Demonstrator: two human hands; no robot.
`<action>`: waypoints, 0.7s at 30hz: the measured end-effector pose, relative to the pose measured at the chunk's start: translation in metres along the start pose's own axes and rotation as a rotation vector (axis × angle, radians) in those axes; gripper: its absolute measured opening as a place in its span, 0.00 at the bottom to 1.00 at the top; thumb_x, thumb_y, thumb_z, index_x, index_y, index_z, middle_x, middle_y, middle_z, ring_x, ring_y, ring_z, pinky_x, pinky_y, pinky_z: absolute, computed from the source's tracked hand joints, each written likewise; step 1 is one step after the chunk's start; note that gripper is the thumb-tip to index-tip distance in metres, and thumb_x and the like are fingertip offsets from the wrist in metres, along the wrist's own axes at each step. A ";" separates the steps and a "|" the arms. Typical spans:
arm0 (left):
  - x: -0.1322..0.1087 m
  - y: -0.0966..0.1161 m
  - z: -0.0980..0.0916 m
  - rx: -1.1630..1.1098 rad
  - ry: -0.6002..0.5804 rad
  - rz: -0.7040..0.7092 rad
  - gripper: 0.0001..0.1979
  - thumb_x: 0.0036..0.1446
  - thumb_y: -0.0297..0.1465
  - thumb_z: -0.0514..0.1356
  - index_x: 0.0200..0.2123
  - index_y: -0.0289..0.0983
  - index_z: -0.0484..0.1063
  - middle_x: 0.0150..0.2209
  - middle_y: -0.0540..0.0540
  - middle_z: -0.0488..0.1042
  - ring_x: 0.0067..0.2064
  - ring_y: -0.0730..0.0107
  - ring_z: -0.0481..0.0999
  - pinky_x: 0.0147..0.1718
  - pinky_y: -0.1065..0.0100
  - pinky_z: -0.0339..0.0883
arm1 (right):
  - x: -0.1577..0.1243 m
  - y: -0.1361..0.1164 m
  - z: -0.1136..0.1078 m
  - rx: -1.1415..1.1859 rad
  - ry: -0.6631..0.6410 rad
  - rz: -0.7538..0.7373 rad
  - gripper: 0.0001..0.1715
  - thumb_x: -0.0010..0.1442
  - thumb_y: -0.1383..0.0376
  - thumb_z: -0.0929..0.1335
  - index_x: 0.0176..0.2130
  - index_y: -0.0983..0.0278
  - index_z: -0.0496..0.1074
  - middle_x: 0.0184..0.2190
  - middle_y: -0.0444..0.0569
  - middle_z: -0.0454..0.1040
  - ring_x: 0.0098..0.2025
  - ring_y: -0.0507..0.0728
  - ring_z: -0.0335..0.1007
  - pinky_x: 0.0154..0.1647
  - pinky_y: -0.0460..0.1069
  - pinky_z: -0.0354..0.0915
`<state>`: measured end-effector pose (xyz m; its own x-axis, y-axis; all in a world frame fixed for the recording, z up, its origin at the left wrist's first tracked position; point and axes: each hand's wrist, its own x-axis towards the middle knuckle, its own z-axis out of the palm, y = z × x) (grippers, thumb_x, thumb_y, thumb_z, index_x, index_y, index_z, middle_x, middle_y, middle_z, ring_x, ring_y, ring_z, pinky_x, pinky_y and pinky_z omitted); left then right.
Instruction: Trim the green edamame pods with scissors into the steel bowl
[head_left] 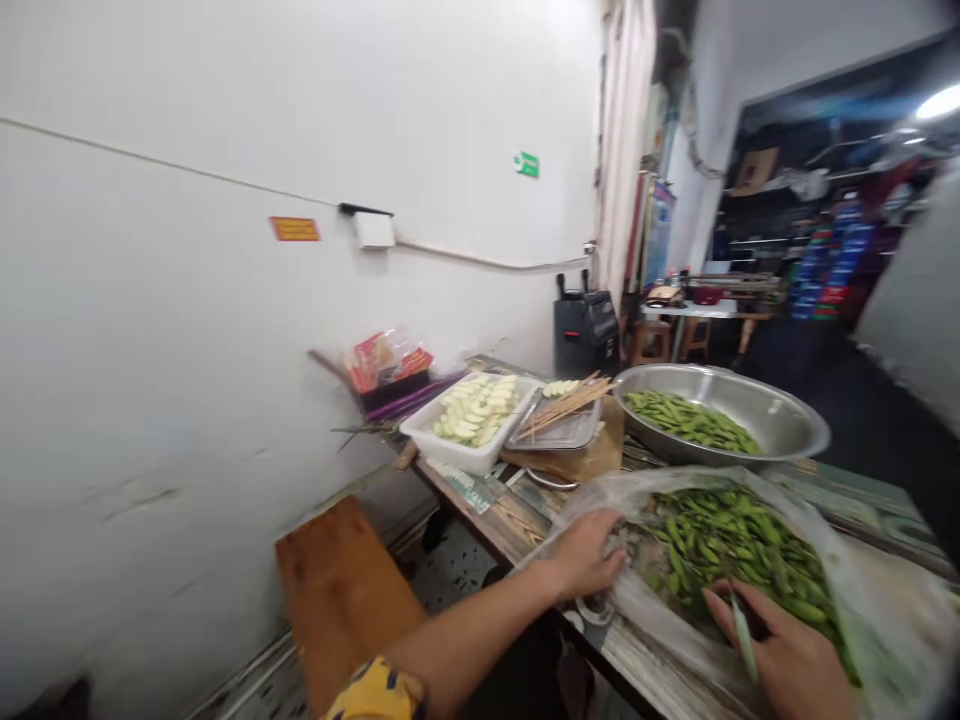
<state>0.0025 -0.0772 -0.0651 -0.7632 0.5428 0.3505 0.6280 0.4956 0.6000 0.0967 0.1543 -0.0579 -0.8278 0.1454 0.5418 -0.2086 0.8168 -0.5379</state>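
My left hand (589, 555) rests on the edge of a clear plastic bag (600, 495) that holds a heap of green bean pods (731, 545); its fingers curl on the plastic. My right hand (787, 655) lies lower right on the bag beside the pods, with a thin pale green pod or stalk (744, 635) pinched between its fingers. Behind the bag a wide steel basin (780, 415) holds more green pods (690, 418).
A white tub of pale sliced vegetable (472, 412) and a metal tray with bamboo skewers (562, 408) stand on the wooden table (480, 510) by the white wall. A wooden bench (341, 590) stands at lower left. A black speaker (585, 330) stands further back.
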 end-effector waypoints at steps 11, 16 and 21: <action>0.094 -0.015 -0.006 0.128 -0.527 0.184 0.35 0.47 0.32 0.59 0.60 0.35 0.56 0.61 0.37 0.60 0.61 0.54 0.58 0.60 0.55 0.49 | -0.006 -0.026 0.006 0.035 -0.075 0.066 0.15 0.57 0.58 0.64 0.35 0.64 0.76 0.31 0.53 0.79 0.32 0.60 0.75 0.34 0.50 0.66; 0.142 -0.011 -0.003 0.099 -0.610 0.127 0.27 0.47 0.28 0.58 0.53 0.36 0.66 0.52 0.39 0.70 0.53 0.57 0.68 0.55 0.57 0.58 | -0.006 -0.031 0.010 0.005 -0.063 0.090 0.15 0.56 0.60 0.65 0.36 0.67 0.76 0.30 0.54 0.78 0.31 0.59 0.73 0.33 0.49 0.64; 0.178 0.008 0.002 0.116 -0.695 0.003 0.08 0.48 0.29 0.62 0.35 0.36 0.74 0.34 0.45 0.75 0.39 0.61 0.74 0.44 0.59 0.67 | -0.007 -0.034 0.012 0.003 -0.053 0.126 0.15 0.57 0.60 0.65 0.36 0.68 0.75 0.29 0.54 0.78 0.30 0.58 0.72 0.33 0.48 0.62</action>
<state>-0.1284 0.0245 0.0008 -0.5118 0.8327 -0.2113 0.6718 0.5412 0.5057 0.1030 0.1188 -0.0511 -0.8741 0.2165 0.4349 -0.1031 0.7921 -0.6016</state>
